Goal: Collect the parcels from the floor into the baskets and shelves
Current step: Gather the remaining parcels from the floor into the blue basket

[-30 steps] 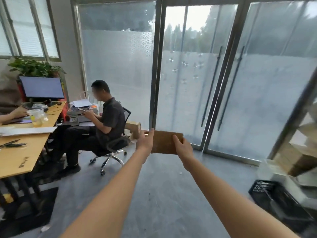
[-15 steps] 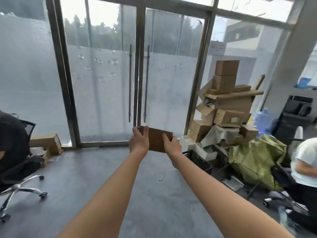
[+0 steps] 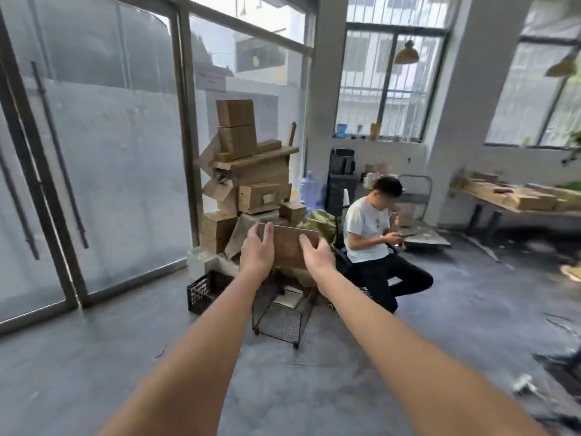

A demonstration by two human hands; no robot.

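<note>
A flat brown cardboard parcel (image 3: 289, 247) is held out at arm's length between both hands. My left hand (image 3: 256, 254) grips its left end, and my right hand (image 3: 316, 258) grips its right end. Below and beyond the parcel stands a wire basket on small wheels (image 3: 283, 319) with a flat white item inside. A black plastic crate (image 3: 204, 289) sits on the floor to the basket's left. Behind them rises a tall, untidy stack of cardboard boxes (image 3: 248, 171) against the glass wall.
A person in a white shirt (image 3: 367, 228) sits just right of the basket, looking at a phone. Glass doors (image 3: 94, 171) fill the left. A table with cardboard pieces (image 3: 518, 199) stands at the far right. Dark clutter lies on the floor at the right edge (image 3: 559, 363).
The view has swung right, from the desk and seated person past the glass doors to the box stack, basket and crate. Both hands have kept hold of the parcel throughout.
</note>
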